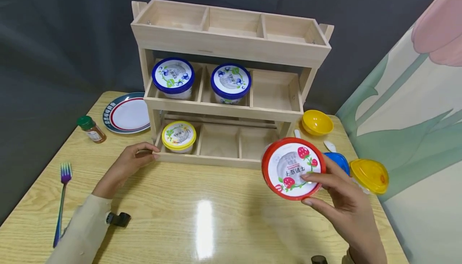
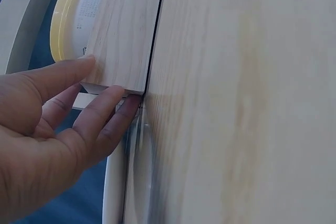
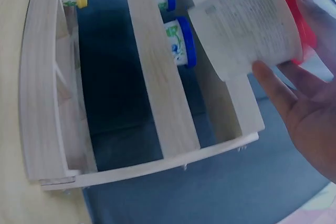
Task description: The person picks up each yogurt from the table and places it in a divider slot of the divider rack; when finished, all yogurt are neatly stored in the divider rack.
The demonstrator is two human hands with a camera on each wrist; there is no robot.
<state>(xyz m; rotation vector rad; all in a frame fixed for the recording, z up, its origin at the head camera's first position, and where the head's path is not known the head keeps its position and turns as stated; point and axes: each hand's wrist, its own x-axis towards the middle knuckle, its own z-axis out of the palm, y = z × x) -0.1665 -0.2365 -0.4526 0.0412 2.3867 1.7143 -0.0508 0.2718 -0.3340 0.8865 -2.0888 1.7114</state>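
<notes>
My right hand [image 1: 348, 204] grips a tub with a red strawberry-print lid [image 1: 292, 167], its lid facing the head camera, above the table at the rack's right front. In the right wrist view the tub's pale printed side [image 3: 247, 30] shows. My left hand [image 1: 130, 163] holds the lower left front corner of the wooden three-tier rack [image 1: 231, 47]; bent fingers [image 2: 113, 100] meet the board's end in the left wrist view. A yellow-lidded tub [image 1: 179, 135] sits in the bottom tier's left compartment. Two blue-lidded tubs [image 1: 173, 77] occupy the middle tier's left and centre compartments.
At left are a plate [image 1: 130, 113], a green-capped spice jar [image 1: 92, 129] and a fork [image 1: 63, 200]. On the right stand a yellow bowl [image 1: 317, 122], a white spoon [image 1: 330, 146], a blue item [image 1: 338, 161] partly behind my hand, and a yellow-lidded container [image 1: 369, 175].
</notes>
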